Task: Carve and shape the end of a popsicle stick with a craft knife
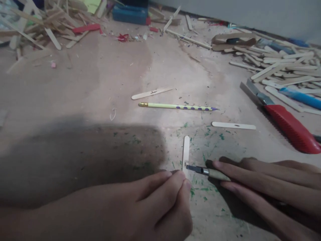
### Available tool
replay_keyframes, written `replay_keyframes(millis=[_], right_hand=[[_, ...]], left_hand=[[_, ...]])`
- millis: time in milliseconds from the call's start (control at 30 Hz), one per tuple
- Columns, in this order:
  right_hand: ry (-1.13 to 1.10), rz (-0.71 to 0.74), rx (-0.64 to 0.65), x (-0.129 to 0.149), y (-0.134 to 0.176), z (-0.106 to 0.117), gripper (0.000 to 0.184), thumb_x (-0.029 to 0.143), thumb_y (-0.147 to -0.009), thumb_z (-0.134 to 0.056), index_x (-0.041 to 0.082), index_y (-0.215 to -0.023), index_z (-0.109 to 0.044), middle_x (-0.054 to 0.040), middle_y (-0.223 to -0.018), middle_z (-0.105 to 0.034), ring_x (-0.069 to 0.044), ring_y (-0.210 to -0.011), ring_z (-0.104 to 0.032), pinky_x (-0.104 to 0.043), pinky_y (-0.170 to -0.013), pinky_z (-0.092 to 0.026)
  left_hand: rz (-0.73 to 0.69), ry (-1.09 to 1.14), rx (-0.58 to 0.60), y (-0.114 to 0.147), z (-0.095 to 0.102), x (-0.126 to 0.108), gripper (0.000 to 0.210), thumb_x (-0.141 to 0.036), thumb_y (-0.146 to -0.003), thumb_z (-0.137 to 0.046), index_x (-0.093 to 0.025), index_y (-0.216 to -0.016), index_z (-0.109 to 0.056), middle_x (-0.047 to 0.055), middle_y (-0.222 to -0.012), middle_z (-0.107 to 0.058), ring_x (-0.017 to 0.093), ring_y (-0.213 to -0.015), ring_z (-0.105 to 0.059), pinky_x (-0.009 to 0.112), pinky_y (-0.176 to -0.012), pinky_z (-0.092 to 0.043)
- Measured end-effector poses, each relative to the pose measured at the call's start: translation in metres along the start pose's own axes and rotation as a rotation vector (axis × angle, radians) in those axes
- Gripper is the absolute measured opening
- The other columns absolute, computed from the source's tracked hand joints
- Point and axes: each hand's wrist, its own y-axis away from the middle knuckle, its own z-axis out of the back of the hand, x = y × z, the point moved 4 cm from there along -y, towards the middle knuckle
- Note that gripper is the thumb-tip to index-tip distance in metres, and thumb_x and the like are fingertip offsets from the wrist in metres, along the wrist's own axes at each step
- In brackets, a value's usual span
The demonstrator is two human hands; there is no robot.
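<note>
My left hand point(160, 204) is closed, its fingertips gripping the near end of a pale popsicle stick point(186, 147) that points away from me on the table. That end is hidden under the fingers. In my right hand point(260, 187) is a carving knife point(208, 171) with a wooden handle and a metal ferrule. Its small blade touches the stick just beyond my left fingertips, where a small dark mark shows. Beyond them lie another marked popsicle stick point(233, 126), a yellow pencil with purple spots point(170, 106) and a tapering popsicle stick point(151, 93).
A red utility knife point(288, 124) lies at right with its blade out, beside a blue pen-like item point(301, 97). Heaped sticks point(288, 67) fill the back right, and more scraps point(50, 23) the back left. A blue box point(130, 14) sits at the back. Green marks dot the tabletop point(120, 77).
</note>
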Motion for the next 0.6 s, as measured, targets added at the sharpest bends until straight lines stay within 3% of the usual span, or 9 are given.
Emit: replay_keyframes(millis=[200,400,533,600], right_hand=[[-0.16,-0.097,-0.002,0.001,-0.002,-0.003,0.042,0.017,-0.113,-0.052,0.038,-0.144,-0.07,0.0013,-0.114,-0.088,-0.02,-0.076,-0.084,-0.032,-0.058,-0.064],[-0.136,-0.039,0.034,-0.002,-0.009,0.0,0.039,0.018,-0.112,-0.055,0.037,-0.145,-0.068,0.002,-0.106,-0.088,-0.021,-0.073,-0.084,-0.033,-0.055,-0.063],[-0.195,-0.026,0.045,-0.004,-0.012,0.002,0.038,0.023,-0.116,-0.052,0.038,-0.148,-0.065,0.0013,-0.108,-0.088,-0.022,-0.076,-0.084,-0.034,-0.057,-0.064],[-0.185,0.0,0.059,-0.003,-0.012,0.002,0.036,0.022,-0.117,-0.051,0.037,-0.147,-0.064,0.0006,-0.108,-0.087,-0.02,-0.076,-0.083,-0.032,-0.056,-0.063]], left_hand=[[-0.016,-0.003,-0.016,-0.001,0.0,-0.005,0.045,-0.015,-0.113,-0.042,-0.013,-0.138,-0.079,0.012,-0.145,-0.073,0.029,-0.14,-0.064,0.039,-0.131,-0.052],[0.082,0.149,-0.059,0.003,0.002,0.001,0.043,-0.022,-0.119,-0.04,-0.017,-0.131,-0.081,0.005,-0.141,-0.075,0.022,-0.138,-0.065,0.034,-0.145,-0.031],[0.116,0.177,-0.129,-0.001,0.015,0.015,0.032,-0.018,-0.113,-0.053,-0.024,-0.103,-0.083,0.0,-0.124,-0.079,0.018,-0.123,-0.069,0.027,-0.136,-0.044],[-0.068,0.165,-0.082,-0.005,0.018,0.016,0.022,-0.02,-0.107,-0.061,-0.025,-0.104,-0.083,0.0,-0.124,-0.079,0.019,-0.121,-0.069,0.028,-0.127,-0.053]])
